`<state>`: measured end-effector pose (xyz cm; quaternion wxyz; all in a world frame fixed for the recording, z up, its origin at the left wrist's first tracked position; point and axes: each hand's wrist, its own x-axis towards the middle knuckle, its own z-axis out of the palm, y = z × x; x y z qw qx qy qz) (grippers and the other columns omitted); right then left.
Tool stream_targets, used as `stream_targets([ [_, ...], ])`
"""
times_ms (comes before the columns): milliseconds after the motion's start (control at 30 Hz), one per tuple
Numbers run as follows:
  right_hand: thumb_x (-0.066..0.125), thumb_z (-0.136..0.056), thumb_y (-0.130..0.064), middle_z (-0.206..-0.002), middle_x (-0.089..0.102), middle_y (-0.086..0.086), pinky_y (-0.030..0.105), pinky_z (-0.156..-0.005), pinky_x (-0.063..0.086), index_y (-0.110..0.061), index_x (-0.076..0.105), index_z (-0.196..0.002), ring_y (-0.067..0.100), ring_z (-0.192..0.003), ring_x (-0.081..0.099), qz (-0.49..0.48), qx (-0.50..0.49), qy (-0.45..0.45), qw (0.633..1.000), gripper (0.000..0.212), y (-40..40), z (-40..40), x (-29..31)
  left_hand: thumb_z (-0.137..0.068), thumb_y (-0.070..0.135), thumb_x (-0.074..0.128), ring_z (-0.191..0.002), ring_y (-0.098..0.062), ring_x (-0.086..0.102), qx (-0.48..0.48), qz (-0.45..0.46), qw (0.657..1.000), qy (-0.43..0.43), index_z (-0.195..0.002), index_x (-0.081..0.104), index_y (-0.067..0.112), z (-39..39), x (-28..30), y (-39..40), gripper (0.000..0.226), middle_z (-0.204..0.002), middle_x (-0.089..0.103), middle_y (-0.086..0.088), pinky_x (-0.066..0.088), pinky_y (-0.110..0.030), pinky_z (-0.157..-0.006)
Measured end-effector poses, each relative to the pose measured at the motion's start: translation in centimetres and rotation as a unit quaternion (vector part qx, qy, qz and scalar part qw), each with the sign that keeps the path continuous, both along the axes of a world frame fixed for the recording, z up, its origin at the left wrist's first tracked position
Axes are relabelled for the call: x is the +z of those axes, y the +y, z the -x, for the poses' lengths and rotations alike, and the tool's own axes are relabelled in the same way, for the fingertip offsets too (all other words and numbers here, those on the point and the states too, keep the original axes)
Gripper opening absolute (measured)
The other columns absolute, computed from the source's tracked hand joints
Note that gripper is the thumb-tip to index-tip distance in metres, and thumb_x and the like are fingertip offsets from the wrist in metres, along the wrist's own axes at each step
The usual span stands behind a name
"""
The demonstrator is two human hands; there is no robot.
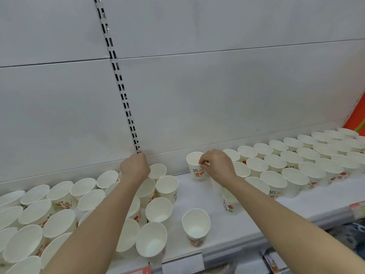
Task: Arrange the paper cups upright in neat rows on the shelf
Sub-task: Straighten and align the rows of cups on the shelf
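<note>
While my right hand (214, 165) pinches the rim of a back-row cup (196, 167) and my left hand (135, 168) closes among crowded cups (156, 171), I judge either forearm could topple neighbours.

Both bare forearms reach forward and up. The left hand (135, 168) is curled, knuckles toward the camera. The right hand (216, 164) bends at the wrist, fingertips (203, 162) pinched together.

**A shop aisle**

A white retail shelf (197, 196) runs across the lower frame, backed by grey metal panels (217, 95) with a slotted upright strip (118, 76) left of centre. Price-label holders (182, 263) line its front edge; paper cups (272, 180) stand in bulk rows.
</note>
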<state>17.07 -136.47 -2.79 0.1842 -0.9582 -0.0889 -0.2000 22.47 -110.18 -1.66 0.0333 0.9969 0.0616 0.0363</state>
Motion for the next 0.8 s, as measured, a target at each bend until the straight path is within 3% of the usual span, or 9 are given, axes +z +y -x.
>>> stream_targets([
  [233,0.059,-0.085,-0.017,-0.091,0.068,0.003,0.026,-0.067,0.03,-0.026,0.074,-0.092,0.025,-0.088,0.059,0.088,0.0,0.044,0.995,0.018,-0.1,-1.2,-0.3,-0.072,0.018,0.065,-0.075,-0.028,0.063,0.039,0.093,0.995,0.008,-0.082,0.068,0.015,0.3,0.0,0.1,0.011,-0.081,0.066,-0.006,0.043,-0.028,-0.057],
  [400,0.061,-0.083,-0.019,-0.091,0.066,0.003,0.026,-0.065,0.031,-0.03,0.074,-0.089,0.025,-0.089,0.058,0.083,-0.004,0.057,0.995,0.018,-0.5,-1.7,-1.1,-0.073,0.016,0.065,-0.07,-0.027,0.06,0.046,0.178,0.982,-0.051,-0.074,0.072,0.015,1.2,2.0,-0.8,0.007,-0.075,0.068,-0.005,0.042,-0.025,-0.056],
  [500,0.064,-0.081,-0.021,-0.092,0.066,0.003,0.027,-0.066,0.033,-0.031,0.073,-0.094,0.025,-0.091,0.058,0.071,0.003,0.059,0.996,0.019,-0.8,-1.8,-1.3,-0.074,0.022,0.069,-0.075,-0.024,0.064,0.033,0.225,0.97,-0.085,-0.072,0.074,0.023,1.5,3.9,-1.9,0.006,-0.073,0.07,0.001,0.049,-0.027,-0.062],
  [600,0.067,-0.08,-0.022,-0.093,0.066,0.0,0.028,-0.067,0.036,-0.032,0.072,-0.095,0.023,-0.089,0.057,0.037,0.009,0.047,0.998,0.019,-1.5,-1.6,-1.4,-0.071,0.021,0.071,-0.073,-0.018,0.067,0.005,0.28,0.958,-0.068,-0.064,0.073,0.023,1.8,5.1,-3.8,0.007,-0.064,0.07,0.007,0.056,-0.031,-0.066],
  [700,0.068,-0.081,-0.021,-0.092,0.069,-0.003,0.027,-0.067,0.034,-0.028,0.073,-0.094,0.02,-0.089,0.056,0.023,0.024,0.023,0.999,0.015,-2.3,-1.2,-1.1,-0.067,0.023,0.073,-0.07,-0.013,0.069,-0.034,0.257,0.966,-0.005,-0.062,0.075,0.022,2.6,5.2,-6.2,0.005,-0.06,0.07,0.008,0.059,-0.031,-0.068],
  [800,0.069,-0.082,-0.018,-0.09,0.071,-0.003,0.027,-0.066,0.031,-0.023,0.074,-0.093,0.021,-0.09,0.056,0.034,0.049,0.001,0.998,0.013,-3.0,-0.5,-0.6,-0.067,0.023,0.072,-0.068,-0.014,0.068,-0.034,0.211,0.977,0.016,-0.066,0.076,0.02,3.2,4.8,-7.5,0.005,-0.064,0.071,0.006,0.055,-0.026,-0.06],
])
